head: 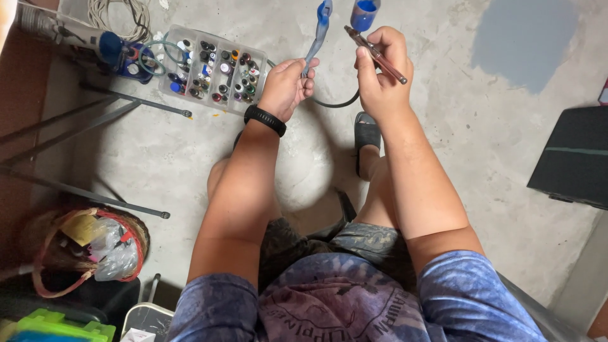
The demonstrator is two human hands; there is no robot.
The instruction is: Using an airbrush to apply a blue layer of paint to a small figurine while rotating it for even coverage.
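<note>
The airbrush (377,56) is clasped in the closed right hand (380,73), its blue cup (365,14) at 12 o'clock. A blue-stained tool (318,35) is pinched by the left hand (286,85), jutting toward 12 o'clock.

**Blue tie-dye, camouflage and a black wristband**

The person wears a short-sleeved T-shirt (329,304) in mottled blue and purple, with a dark circular print and lettering across the chest. Below it are camouflage shorts (361,244) in grey-green tones. A black band (265,120) wraps the left wrist. A dark open sandal (367,134) covers one foot. Both forearms are bare below the sleeves.
</note>
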